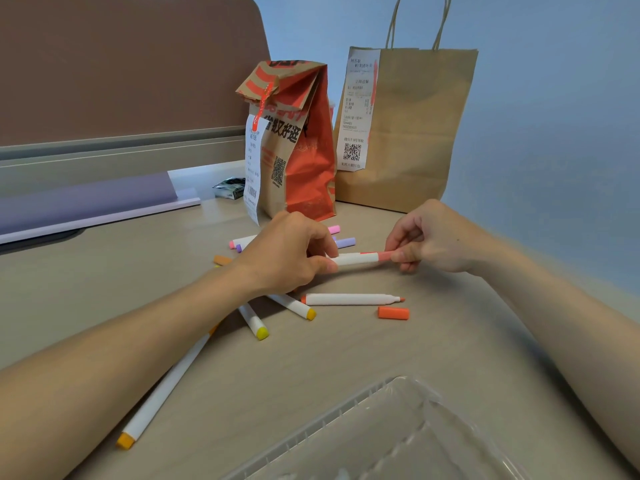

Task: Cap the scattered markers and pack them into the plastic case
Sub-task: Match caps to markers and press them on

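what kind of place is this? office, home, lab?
Probably an office cubicle desk: a brown partition panel backs the beige desk, and a printed takeaway bag and a plain paper bag, both with receipts attached, stand on it.

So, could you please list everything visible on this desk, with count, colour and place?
held marker: one, white with salmon cap, between both hands
uncapped marker: one, white with orange tip, desk middle
loose cap: one, orange, beside that tip
yellow-capped markers: two, white, below left hand
amber-capped marker: one, white, near left
pink marker: one, behind left hand
purple marker: one, beside the pink
plastic case: one, clear, bottom edge
printed bag: one, red and brown, back
plain bag: one, brown, back right
left hand: one, grips the barrel
right hand: one, pinches the salmon cap
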Motion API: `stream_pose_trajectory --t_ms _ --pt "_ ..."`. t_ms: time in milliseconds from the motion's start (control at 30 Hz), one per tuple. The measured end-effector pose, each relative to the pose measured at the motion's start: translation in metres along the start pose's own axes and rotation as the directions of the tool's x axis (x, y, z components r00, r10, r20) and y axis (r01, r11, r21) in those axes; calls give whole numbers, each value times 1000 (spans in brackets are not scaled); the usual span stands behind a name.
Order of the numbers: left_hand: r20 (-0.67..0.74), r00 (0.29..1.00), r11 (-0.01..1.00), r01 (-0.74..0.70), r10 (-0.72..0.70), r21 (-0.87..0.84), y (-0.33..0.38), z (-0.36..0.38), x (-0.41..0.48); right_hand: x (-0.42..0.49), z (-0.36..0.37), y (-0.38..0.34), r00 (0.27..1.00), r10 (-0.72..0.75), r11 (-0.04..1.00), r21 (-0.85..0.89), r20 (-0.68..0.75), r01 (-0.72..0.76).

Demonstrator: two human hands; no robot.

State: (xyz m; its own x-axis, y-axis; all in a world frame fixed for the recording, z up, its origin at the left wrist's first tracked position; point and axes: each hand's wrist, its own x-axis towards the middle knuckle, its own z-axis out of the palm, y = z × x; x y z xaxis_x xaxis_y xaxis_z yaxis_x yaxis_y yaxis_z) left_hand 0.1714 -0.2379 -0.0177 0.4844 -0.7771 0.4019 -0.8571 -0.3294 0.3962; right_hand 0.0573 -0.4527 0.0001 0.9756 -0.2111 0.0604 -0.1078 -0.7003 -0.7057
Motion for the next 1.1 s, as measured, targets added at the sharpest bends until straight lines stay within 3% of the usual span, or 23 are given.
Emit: stream_pose_trajectory --t_ms 400,667,833,967,1100 --pt "48 999 999 -2 -1 49 -3 -6 -1 2 6 0 999 -35 999 -27 30 36" --pt "125 992 992 -15 -1 127 -4 -5 -1 -1 -2 -3 996 -53 974 -215 71 67" --pt "61 998 1000 0 1 -7 5 -9 0 -12 -11 -21 989 -43 973 -219 141 74" --pt "222 975 1000 -24 27 -16 13 -4 -2 -21 -6 -38 954 -3 946 -309 301 101" --pt "322 947 998 -41 21 54 12 -4 -3 -25 1 -45 929 41 895 -426 367 129"
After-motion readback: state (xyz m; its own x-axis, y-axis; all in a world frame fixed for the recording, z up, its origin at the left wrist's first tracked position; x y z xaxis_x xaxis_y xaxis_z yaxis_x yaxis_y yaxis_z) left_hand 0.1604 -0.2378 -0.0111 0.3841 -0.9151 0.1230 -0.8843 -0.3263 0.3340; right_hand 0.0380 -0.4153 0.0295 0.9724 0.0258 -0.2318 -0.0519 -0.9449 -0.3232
